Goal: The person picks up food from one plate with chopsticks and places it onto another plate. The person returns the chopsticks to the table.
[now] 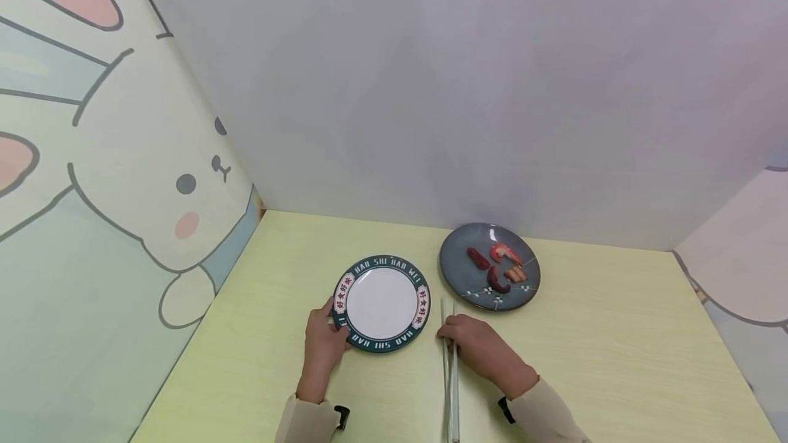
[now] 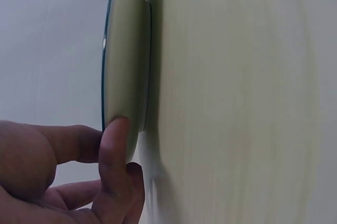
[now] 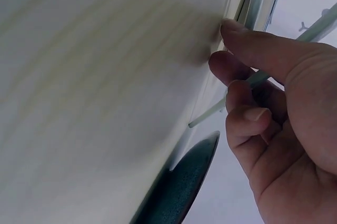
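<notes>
My left hand (image 1: 325,340) pinches the left rim of a white plate with a dark green lettered border (image 1: 382,303). In the left wrist view, fingers (image 2: 115,150) lie at the underside of its rim. Right of that plate, my right hand (image 1: 483,347) has curled fingers around one long pale green chopstick (image 1: 455,388). A second chopstick (image 1: 445,354) runs beside it on the left, and the thumb and forefinger tips reach it. Just beyond the right hand stands a blue-grey plate (image 1: 454,262) bearing a shrimp (image 1: 506,253) and several reddish and brown food pieces.
Both plates stand on a pale yellow wooden table (image 1: 615,333). A plain grey-white wall (image 1: 462,87) rises at its back edge. Side panels with cartoon rabbits, such as the left panel (image 1: 141,176), flank the table.
</notes>
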The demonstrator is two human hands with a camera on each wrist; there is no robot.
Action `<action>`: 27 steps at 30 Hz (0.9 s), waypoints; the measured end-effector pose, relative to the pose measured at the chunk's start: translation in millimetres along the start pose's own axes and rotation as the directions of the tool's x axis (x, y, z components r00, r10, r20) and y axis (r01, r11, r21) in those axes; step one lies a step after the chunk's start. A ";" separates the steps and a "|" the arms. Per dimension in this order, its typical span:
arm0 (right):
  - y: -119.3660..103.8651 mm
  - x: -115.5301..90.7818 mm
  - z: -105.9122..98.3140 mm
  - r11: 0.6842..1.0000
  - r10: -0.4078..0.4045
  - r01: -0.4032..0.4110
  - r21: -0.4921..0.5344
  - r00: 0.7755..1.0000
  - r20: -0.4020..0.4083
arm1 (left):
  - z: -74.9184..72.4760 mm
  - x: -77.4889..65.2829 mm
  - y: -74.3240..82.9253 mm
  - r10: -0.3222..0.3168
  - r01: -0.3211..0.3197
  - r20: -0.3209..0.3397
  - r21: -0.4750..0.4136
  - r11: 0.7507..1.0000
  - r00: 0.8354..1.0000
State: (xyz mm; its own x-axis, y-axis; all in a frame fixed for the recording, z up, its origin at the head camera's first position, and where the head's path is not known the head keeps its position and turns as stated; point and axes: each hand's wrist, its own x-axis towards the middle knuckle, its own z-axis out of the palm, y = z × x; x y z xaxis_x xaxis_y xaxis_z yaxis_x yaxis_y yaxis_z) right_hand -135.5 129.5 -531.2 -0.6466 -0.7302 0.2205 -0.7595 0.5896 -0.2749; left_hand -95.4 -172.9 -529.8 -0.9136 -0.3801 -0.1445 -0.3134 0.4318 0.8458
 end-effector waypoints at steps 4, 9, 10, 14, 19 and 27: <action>1.8 -0.1 1.0 1.000 -0.010 0.010 0.002 1.000 -0.001 | 0.4 0.1 -0.1 0.008 -0.008 -0.004 -0.003 1.000 1.000; 2.9 -0.8 0.9 1.000 -0.013 0.013 0.010 1.000 0.012 | 0.6 -0.9 0.7 0.008 -0.008 -0.003 -0.004 1.000 1.000; 2.8 -1.0 0.3 1.000 -0.012 0.012 0.011 1.000 0.016 | 0.6 -1.0 0.8 0.006 -0.006 -0.002 -0.004 1.000 1.000; 3.7 -1.4 -1.2 1.000 -0.019 0.019 -0.005 1.000 0.025 | 0.4 -0.5 0.3 0.001 -0.001 0.001 -0.008 1.000 1.000; 5.4 -3.2 -1.5 0.999 -0.033 0.033 -0.005 0.999 0.023 | -0.1 -0.5 0.1 -0.001 0.001 0.003 -0.017 1.000 1.000; 5.3 -7.1 -2.5 1.000 -0.027 0.027 0.002 0.999 0.023 | 0.2 -0.9 0.1 -0.001 0.001 0.002 -0.026 1.000 1.000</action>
State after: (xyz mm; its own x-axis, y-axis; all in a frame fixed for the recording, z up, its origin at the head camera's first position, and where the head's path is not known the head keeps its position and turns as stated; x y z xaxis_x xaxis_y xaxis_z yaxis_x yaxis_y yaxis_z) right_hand -135.1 138.7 -531.8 -0.6238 -0.7539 0.2062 -0.7768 0.5686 -0.2707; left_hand -94.6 -172.3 -529.6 -0.9137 -0.3790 -0.1467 -0.3079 0.4099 0.8586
